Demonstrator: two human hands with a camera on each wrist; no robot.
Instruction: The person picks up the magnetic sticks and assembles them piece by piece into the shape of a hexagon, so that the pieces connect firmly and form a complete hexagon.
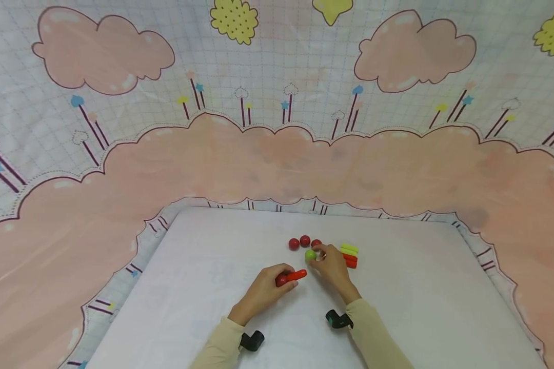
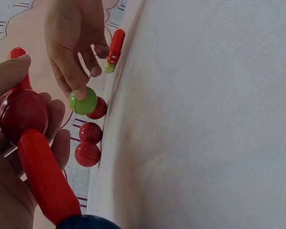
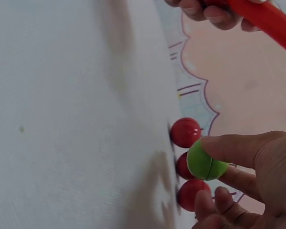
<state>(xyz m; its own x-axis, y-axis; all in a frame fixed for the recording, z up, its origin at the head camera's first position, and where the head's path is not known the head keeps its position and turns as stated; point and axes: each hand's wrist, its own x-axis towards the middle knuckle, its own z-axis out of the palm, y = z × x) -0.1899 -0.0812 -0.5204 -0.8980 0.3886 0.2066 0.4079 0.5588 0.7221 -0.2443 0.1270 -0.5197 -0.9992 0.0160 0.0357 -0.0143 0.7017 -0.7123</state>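
My left hand (image 1: 269, 287) holds a red ball (image 2: 24, 117) with a red stick (image 2: 46, 176) joined to it. Another red stick (image 2: 20, 67) shows on the ball's far side, under the thumb. A dark blue rounded end at the lower stick's tip is cut off by the left wrist view's edge. Between thumb and finger, my right hand (image 1: 331, 266) pinches a green ball (image 3: 206, 161). Just beyond that ball, several red balls (image 1: 294, 244) lie in a row on the white table. The green ball partly covers one of them in the right wrist view.
Yellow-green sticks (image 1: 349, 249) and red sticks (image 1: 350, 260) lie side by side, right of my right hand. The white table (image 1: 203, 256) backs onto a patterned cloth (image 1: 277, 164) that rises behind it. Black cameras (image 1: 253, 341) sit on both wrists.
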